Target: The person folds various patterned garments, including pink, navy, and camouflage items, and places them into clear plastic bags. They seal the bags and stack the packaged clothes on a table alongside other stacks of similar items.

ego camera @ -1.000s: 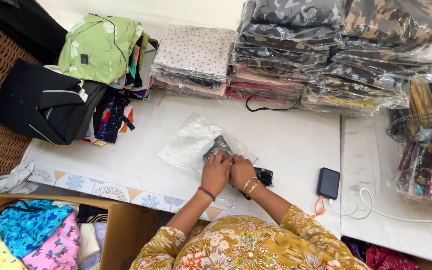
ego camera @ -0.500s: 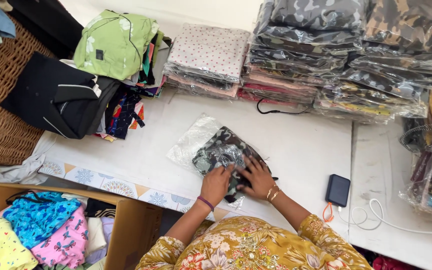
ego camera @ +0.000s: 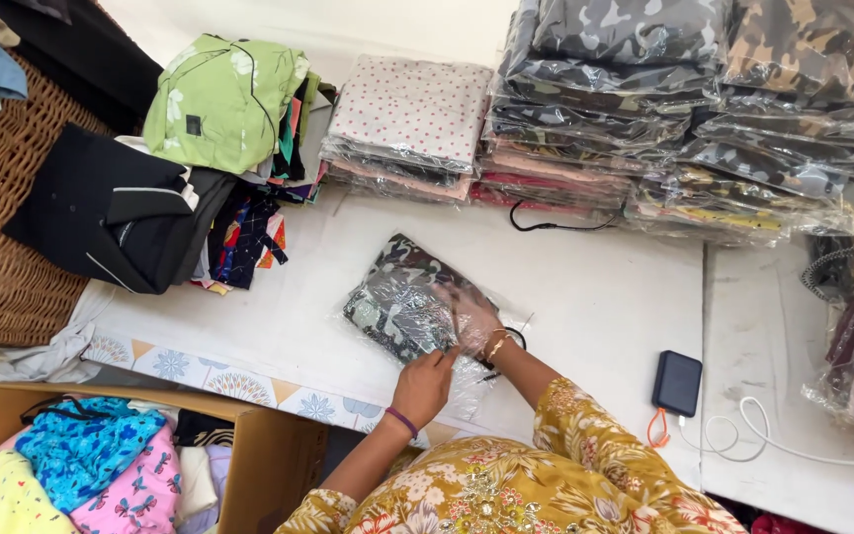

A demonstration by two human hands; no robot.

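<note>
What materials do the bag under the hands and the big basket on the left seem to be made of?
The bag looks like thin clear plastic film: glossy, wrinkled, with the patterned cloth showing through. The basket looks like woven brown wicker or rattan, matte, with visible woven strands.

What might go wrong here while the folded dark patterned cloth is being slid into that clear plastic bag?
The right hand is inside the clear bag with the patterned cloth, while the left hand holds the open end; the thin plastic might tear, or the fold might bunch. A black cord lies by the right wrist and could snag. The bag's open end lies near the table edge, above the cardboard box, so it might slip off.
</note>
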